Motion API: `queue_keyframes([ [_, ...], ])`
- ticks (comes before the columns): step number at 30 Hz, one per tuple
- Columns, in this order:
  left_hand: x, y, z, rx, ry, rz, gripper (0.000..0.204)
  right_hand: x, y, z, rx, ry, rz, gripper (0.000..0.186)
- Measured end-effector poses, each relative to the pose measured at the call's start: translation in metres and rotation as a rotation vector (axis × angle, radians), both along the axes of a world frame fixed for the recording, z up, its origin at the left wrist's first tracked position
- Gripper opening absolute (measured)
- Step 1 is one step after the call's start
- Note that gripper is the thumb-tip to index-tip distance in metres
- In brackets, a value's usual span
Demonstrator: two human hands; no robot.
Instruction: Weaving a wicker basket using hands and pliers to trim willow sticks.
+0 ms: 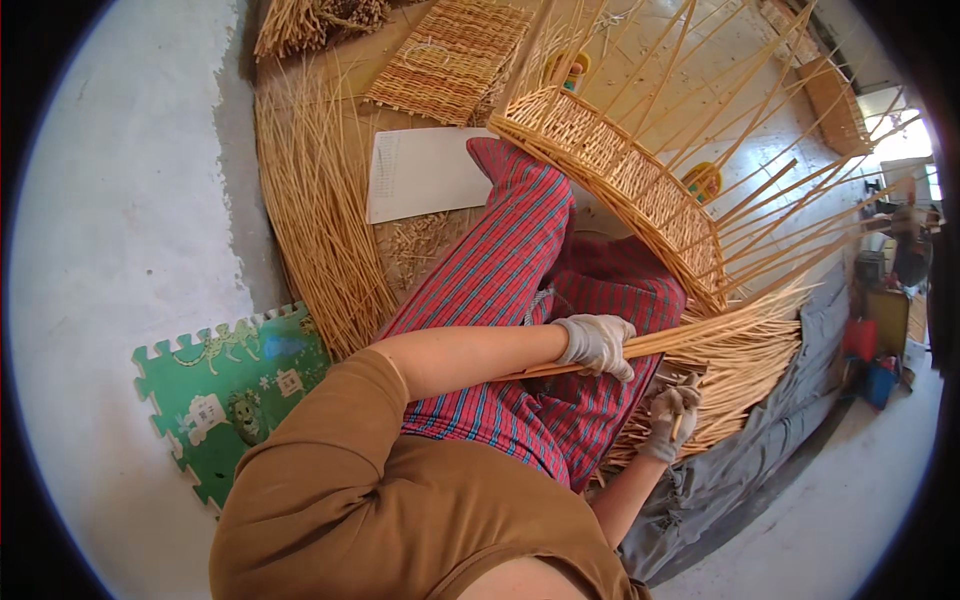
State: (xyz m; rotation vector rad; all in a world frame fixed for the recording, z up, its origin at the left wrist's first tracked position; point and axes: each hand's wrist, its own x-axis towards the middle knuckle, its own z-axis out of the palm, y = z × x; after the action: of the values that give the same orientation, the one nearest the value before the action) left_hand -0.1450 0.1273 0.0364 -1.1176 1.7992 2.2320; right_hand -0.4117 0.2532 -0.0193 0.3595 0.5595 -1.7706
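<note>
My left hand (598, 346), in a pale work glove, is closed around a small bundle of wicker rods (690, 334) above my lap. The rods stick out to the right, and their other ends pass back under my forearm. Lower and to the right, my gloved right hand (668, 422) has its fingers curled in. Something thin and tan shows at its fingers, too small to name. That hand is beside a heap of loose wicker rods (760, 365). Beyond my knees stands a partly woven wicker basket (610, 150), its long upright stakes fanning outward.
More rods (315, 200) lie in a long pile along the left wall. A woven panel (455, 60) and a white sheet (425, 180) are on the floor ahead. A green foam mat (235, 395) is at my left, grey cloth (740, 470) at my right. Yellow containers (703, 182) stand behind the stakes.
</note>
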Motion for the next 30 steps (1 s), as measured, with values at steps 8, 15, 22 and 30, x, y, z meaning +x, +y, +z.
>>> queue_keyframes([
  [8,-0.009,0.015,-0.007,-0.238,-0.131,-0.077,0.055,0.186,-0.075,0.268,-0.855,-0.069,0.313,0.014],
  [15,-0.013,0.043,-0.012,-0.754,-0.195,-0.171,0.059,0.348,-0.127,0.4,-1.368,1.529,0.212,0.026],
  [22,-0.009,0.048,-0.024,-0.795,-0.178,-0.212,0.07,0.345,-0.118,0.394,-1.258,1.248,0.586,0.026],
  [30,-0.009,0.047,-0.024,-0.826,-0.155,-0.345,0.074,0.266,-0.081,0.27,-0.743,1.438,0.164,0.03],
])
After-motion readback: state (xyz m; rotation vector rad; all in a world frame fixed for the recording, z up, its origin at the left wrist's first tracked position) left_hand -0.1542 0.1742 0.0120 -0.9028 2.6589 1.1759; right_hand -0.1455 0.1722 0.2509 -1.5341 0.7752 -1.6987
